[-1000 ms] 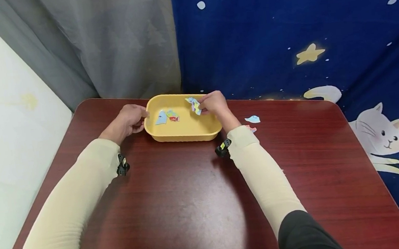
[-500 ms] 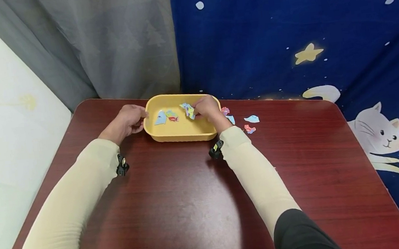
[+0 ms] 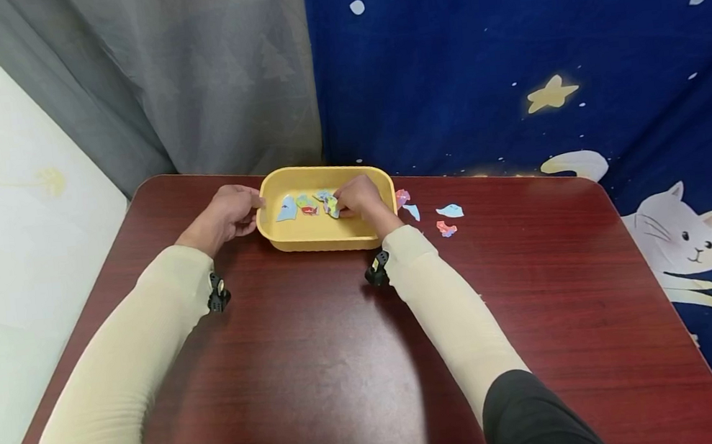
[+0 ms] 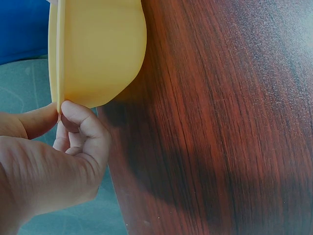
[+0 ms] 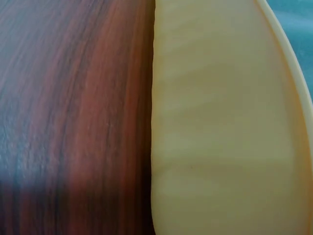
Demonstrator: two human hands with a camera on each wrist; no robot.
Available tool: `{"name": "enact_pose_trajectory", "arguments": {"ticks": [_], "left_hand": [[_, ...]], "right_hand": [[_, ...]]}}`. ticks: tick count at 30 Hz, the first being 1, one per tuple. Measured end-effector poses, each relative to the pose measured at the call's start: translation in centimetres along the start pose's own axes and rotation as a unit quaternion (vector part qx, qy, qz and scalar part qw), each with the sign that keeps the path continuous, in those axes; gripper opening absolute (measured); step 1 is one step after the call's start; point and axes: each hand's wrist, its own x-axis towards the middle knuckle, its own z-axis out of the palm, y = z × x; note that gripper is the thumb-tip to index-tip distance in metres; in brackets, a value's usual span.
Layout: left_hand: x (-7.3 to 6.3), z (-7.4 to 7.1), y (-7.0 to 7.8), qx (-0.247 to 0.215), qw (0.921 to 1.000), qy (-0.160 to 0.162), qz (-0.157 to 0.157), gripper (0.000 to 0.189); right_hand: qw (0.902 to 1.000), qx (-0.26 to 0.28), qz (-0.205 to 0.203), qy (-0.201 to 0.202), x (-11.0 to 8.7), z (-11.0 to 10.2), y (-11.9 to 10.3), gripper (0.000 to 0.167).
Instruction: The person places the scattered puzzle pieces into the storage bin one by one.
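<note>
A yellow plastic tray (image 3: 322,245) sits near the back edge of the table. My left hand (image 3: 232,209) pinches its left rim; in the left wrist view the thumb and curled index finger of that hand (image 4: 63,156) meet on the rim (image 4: 60,54). Reaching over the front right side, my right hand (image 3: 360,197) pinches a colourful paper cutout (image 3: 329,203) low inside the tray. To the left of it lie a light blue cutout (image 3: 286,208) and a green-and-red one (image 3: 307,206). The right wrist view has only the tray's outer wall (image 5: 225,117), not the hand.
Right of the tray, several more cutouts lie on the dark red wood table (image 3: 316,342): a pink one (image 3: 402,197), a pale blue piece (image 3: 412,212), a blue one (image 3: 450,210) and a red one (image 3: 446,228). A grey curtain (image 3: 236,75) and a blue one (image 3: 443,61) hang behind.
My right hand has moved left and lower into the tray with the colourful cutout, bringing it beside the other pieces. Cutouts right of the tray have come into view. The left hand stays put.
</note>
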Motion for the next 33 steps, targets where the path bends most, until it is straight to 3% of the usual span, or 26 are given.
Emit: {"name": "enact_pose_trajectory", "arguments": {"ticks": [5,19,24,28,33], "left_hand": [[-0.02,0.00,-0.03,-0.001,1.0000,-0.002,-0.001,0.031],[-0.04,0.00,0.12,-0.003,1.0000,-0.004,-0.005,0.033],[-0.05,-0.06,0.19,-0.005,1.0000,-0.002,-0.007,0.032],[-0.03,-0.12,0.22,-0.004,1.0000,-0.001,-0.007,0.030],[0.05,-0.07,0.14,-0.005,1.0000,-0.004,-0.006,0.029]], "right_hand": [[0.9999,0.010,0.004,0.002,0.05,0.48,0.00,0.030],[0.9991,-0.036,0.017,0.014,0.13,0.68,-0.08,0.025],[0.9979,-0.052,0.022,0.031,0.08,0.33,-0.16,0.005],[0.9962,-0.076,0.026,0.036,0.10,0.13,-0.31,0.019],[0.9970,-0.060,0.036,0.033,-0.08,-0.23,-0.33,0.018]]}}
